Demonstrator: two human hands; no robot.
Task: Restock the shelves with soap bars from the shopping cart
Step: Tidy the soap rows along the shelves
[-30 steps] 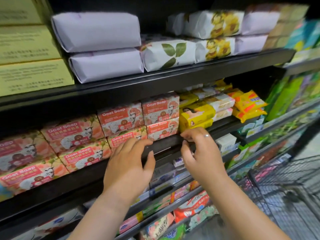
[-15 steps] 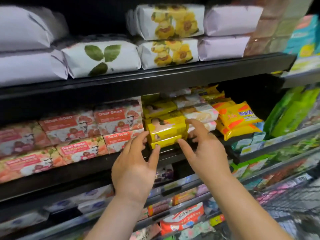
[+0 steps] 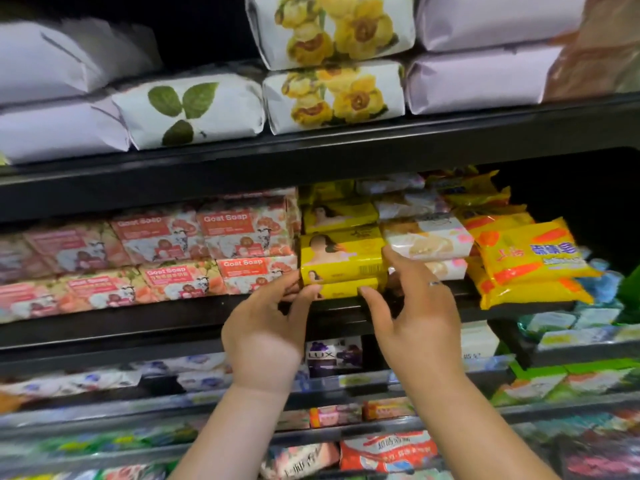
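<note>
Left hand [image 3: 265, 329]: low at 6 o'clock of the frame's middle, reaching up to the front lip of the middle shelf [image 3: 156, 318]; thumb and curled fingertips narrow, pinching the left end of the yellow soap stack [image 3: 343, 263] at its lower bar.
Right hand [image 3: 420, 317]: at 4 o'clock of the frame's middle, apart from the left hand; thumb on the lower bar's front face, forefinger stretched up the stack's right end, together clasping that end; thin ring [image 3: 434, 283] on one finger.
Yellow soap stack: two yellow-wrapped bars, one flat upon the other, at the front of the middle shelf, just off the frame's middle; held between both hands; more yellow bars behind at 12 o'clock.
Goat Soap boxes [image 3: 242, 233]: pink and white, two layers high, touching the stack at its 9 o'clock and running on toward the frame's left edge.
Cream soap packs [image 3: 429, 239]: stacked just beside the yellow stack at its 3 o'clock, partly behind the right forefinger.
Yellow-orange bags [image 3: 530, 259]: piled at 3 o'clock of the cream packs, front edge at the shelf lip.
Upper shelf [image 3: 346, 147]: at 12 o'clock; paper-wrapped bars lying flat in two layers: plain lilac bars [image 3: 478, 79], a leaf-print bar [image 3: 190, 109], yellow-flower bars [image 3: 334, 97].
Lower shelves [image 3: 104, 410]: at 6 o'clock, behind the arms; a purple LUX box [image 3: 333, 356] between the two wrists; other packets too blurred to name.
</note>
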